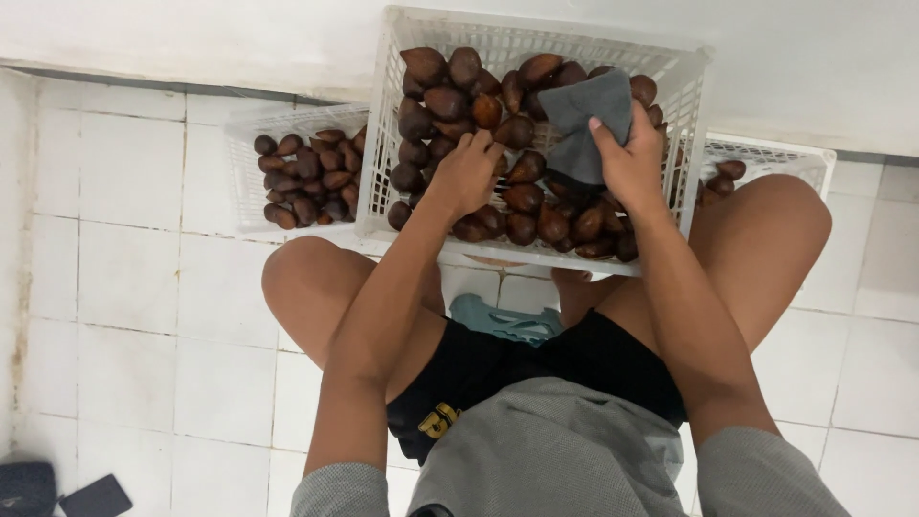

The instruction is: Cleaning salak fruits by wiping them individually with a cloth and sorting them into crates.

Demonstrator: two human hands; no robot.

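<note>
In the white crate (383, 115) between the knees: left hand (466, 172), fingers curled into the pile of brown scaly fruit (450, 101), closing on one near centre. Right hand (627, 163) at 2 o'clock, fingers gripping a grey cloth (589, 110). Judged step: picking fruit for wiping; lifting it calls for a firm pinch.

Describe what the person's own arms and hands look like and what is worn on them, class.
Both arms are bare from the short sleeves down. The sleeves are grey, of a fine-textured knit. The left hand and right hand wear no gloves, and no rings, watch or bracelets show. A pale fingernail shows on the right hand.
</note>
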